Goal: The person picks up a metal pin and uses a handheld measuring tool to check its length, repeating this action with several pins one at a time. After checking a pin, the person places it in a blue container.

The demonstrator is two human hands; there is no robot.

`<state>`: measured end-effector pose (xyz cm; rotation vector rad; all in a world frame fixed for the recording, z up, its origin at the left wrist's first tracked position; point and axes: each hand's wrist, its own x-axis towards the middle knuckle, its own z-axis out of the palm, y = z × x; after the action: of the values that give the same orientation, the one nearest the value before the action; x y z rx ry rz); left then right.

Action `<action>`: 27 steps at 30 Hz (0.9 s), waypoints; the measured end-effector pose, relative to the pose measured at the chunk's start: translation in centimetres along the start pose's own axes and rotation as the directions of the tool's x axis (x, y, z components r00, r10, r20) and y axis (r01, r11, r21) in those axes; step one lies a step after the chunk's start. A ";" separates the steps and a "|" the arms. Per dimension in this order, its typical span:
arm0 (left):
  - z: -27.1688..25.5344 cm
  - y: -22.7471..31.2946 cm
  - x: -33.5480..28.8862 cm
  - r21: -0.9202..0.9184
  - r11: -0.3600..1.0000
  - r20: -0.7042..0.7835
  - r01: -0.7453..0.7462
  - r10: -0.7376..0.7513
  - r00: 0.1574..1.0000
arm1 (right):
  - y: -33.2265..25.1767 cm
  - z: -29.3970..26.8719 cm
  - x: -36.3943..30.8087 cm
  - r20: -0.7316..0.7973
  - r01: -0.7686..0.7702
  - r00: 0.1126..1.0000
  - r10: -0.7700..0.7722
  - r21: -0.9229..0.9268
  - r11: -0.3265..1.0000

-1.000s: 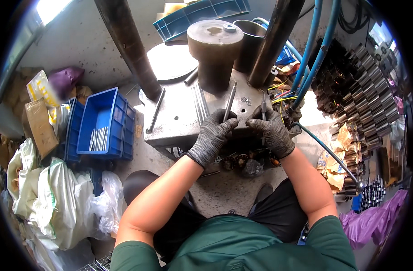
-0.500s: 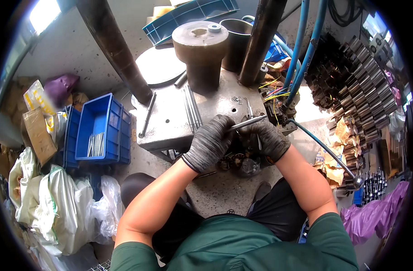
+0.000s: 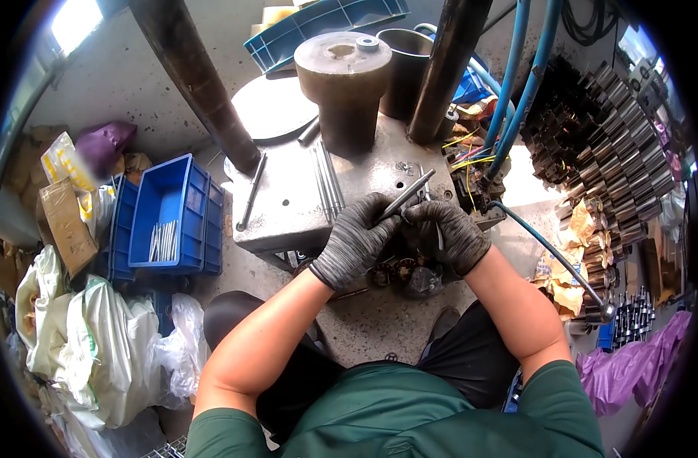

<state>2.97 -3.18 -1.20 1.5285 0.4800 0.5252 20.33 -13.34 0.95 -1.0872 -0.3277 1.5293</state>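
Note:
Both hands wear dark grey knit gloves and meet above the front edge of the metal machine table [image 3: 269,221]. My left hand [image 3: 355,240] is closed around a smooth steel rod [image 3: 408,194], whose free end points up and to the right. Close beside it, my right hand [image 3: 452,235] has its fingers curled; a thin shiny sliver shows at them, too small to name. Several slim steel rods [image 3: 327,183] lie side by side on the table, left of a thick metal cylinder with a wide top [image 3: 341,91]. A longer dark rod [image 3: 251,191] lies by the left column.
Two dark steel columns [image 3: 196,76] [image 3: 450,69] rise from the table. Blue bins [image 3: 189,229] at left hold rods. White sacks [image 3: 97,351] lie below them. On the right are blue hoses [image 3: 517,91], a ball-ended lever [image 3: 607,311] and stacked metal tubes [image 3: 624,145].
The steel rod has swung from nearly level to a steeper slant, its free end now higher and further left. My right hand's fingers no longer lie along the rod; both hands stay close together.

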 end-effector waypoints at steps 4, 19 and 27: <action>0.1 -0.8 0.0 0.096 0.990 0.004 -0.101 0.101 0.995 | -0.4 0.9 -0.6 -0.040 -0.033 0.999 0.033 0.002 0.999; -1.2 0.7 0.5 0.600 0.744 0.001 -0.294 0.366 0.931 | 0.4 -0.3 -0.2 0.028 0.138 0.990 -0.136 -0.072 0.988; -1.3 -0.8 1.1 0.116 0.992 -0.174 -0.042 0.062 0.983 | -1.3 -3.6 4.8 0.067 0.252 0.700 -0.711 -0.955 0.159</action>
<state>3.08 -1.42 -1.90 1.6123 0.6167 0.6893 24.43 -10.00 -2.14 -1.8980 -1.2659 0.2898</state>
